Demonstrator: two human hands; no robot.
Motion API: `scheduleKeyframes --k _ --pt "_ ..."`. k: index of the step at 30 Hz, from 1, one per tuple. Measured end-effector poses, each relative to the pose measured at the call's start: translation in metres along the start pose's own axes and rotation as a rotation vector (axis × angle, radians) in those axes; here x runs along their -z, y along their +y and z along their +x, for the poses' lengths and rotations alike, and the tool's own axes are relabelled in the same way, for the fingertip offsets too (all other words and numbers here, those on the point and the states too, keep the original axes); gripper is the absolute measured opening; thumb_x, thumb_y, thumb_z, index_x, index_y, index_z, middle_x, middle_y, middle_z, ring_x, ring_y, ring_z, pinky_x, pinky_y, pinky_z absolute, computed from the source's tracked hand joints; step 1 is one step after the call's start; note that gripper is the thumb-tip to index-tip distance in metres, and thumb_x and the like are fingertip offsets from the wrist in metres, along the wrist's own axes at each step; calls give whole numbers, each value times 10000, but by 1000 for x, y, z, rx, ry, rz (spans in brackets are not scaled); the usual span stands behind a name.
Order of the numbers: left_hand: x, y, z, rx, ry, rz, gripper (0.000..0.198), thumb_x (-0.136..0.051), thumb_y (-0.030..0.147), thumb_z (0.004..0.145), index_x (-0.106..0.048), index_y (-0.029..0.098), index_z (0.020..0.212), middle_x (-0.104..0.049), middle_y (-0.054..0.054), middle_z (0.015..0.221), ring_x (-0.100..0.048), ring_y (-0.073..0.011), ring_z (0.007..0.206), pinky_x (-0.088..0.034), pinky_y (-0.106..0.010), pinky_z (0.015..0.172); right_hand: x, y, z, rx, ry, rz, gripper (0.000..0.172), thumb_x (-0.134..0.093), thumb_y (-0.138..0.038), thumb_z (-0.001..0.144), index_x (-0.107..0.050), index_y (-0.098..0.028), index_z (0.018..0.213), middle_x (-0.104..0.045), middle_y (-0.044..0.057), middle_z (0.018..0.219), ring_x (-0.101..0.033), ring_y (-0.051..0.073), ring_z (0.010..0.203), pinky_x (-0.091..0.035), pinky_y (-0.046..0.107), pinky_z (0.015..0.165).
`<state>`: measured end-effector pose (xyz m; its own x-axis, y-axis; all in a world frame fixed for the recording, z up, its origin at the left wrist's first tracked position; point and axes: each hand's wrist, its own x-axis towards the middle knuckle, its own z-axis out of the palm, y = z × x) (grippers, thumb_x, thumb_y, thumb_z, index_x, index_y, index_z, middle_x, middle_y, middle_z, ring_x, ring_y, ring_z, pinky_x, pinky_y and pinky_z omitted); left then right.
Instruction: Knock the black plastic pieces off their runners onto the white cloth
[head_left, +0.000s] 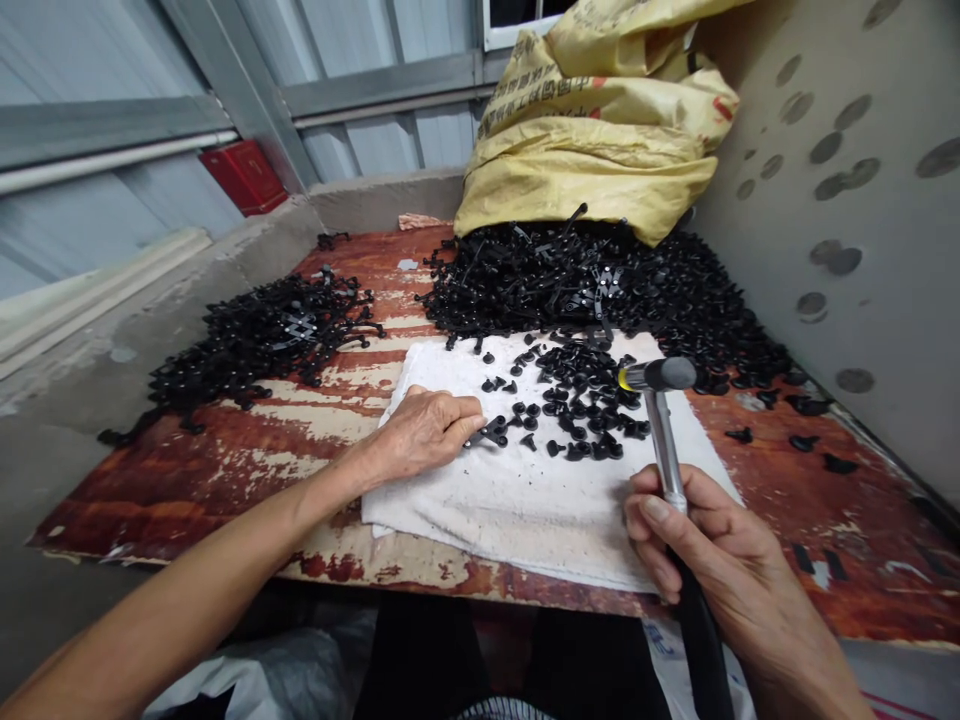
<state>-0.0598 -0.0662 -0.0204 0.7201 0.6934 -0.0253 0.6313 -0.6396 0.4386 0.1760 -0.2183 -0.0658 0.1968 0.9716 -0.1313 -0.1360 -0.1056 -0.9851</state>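
My left hand (427, 432) rests on a white cloth (517, 500), its fingers pinched on a small black plastic part (491, 432). My right hand (705, 550) is wrapped round the handle of a small metal hammer (660, 400), whose head hangs just above the cloth. Several loose black plastic pieces (577, 400) lie scattered on the cloth between the two hands.
A worn red wooden board (225, 470) carries the cloth. One heap of black parts (255, 340) lies at the left, a larger heap (600, 280) at the back. A yellow sack (600, 120) leans behind it. A grey wall (847, 250) closes the right side.
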Motion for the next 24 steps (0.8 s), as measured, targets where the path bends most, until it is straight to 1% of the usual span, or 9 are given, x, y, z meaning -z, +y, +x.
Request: scheduleKeyframes --k 6,10,13,15,17,20,22,24 --pt "8 -3 6 22 -83 -16 289 -372 299 873 -360 190 606 -367 47 553 -354 -94 547 -249 -243 571 1 -1 0 -13 -54 -80 382 -662 -539 809 -624 -208 997 -540 -42 566 -387 71 359 -285 221 379" --pt "11 -6 8 18 -111 -29 292 -379 311 869 -379 187 604 -364 45 555 -354 -95 562 -253 -238 568 4 2 0 -24 -132 -160 405 -589 -545 864 -604 -193 1065 -472 -62 520 -352 80 387 -252 226 398" --pt "11 -10 9 16 -142 -55 292 -384 319 876 -380 187 615 -353 44 574 -351 -94 574 -262 -236 570 4 2 0 -11 -164 -160 390 -539 -538 899 -581 -194 1078 -440 -75 515 -334 80 393 -239 224 395" --pt "13 -12 11 19 -169 -68 286 -386 313 881 -369 188 624 -337 46 585 -339 -91 577 -261 -234 569 4 2 0 6 -178 -139 350 -511 -522 921 -580 -201 1043 -442 -74 531 -334 79 393 -248 227 394" --pt "14 -13 12 19 -199 -84 283 -385 309 886 -361 188 631 -322 48 595 -324 -89 579 -258 -232 566 4 1 -1 33 -193 -126 321 -463 -505 948 -587 -208 941 -458 -61 548 -348 82 402 -277 238 406" --pt "16 -12 15 12 -228 -101 288 -380 317 895 -377 185 639 -314 49 610 -318 -87 583 -263 -230 570 6 -1 -1 62 -198 -136 356 -405 -482 974 -571 -214 807 -502 -36 590 -391 92 434 -345 259 456" --pt "16 -10 15 14 -228 -88 298 -379 328 899 -390 183 639 -326 49 608 -331 -88 584 -268 -230 577 7 -3 -2 64 -205 -155 355 -407 -474 974 -566 -216 789 -515 -28 607 -405 97 449 -361 261 466" --pt "15 -7 13 23 -209 -69 297 -386 329 894 -400 182 636 -344 49 598 -351 -89 583 -271 -230 583 7 -5 -2 61 -229 -175 322 -425 -478 965 -574 -222 840 -491 -38 573 -407 105 443 -355 252 441"
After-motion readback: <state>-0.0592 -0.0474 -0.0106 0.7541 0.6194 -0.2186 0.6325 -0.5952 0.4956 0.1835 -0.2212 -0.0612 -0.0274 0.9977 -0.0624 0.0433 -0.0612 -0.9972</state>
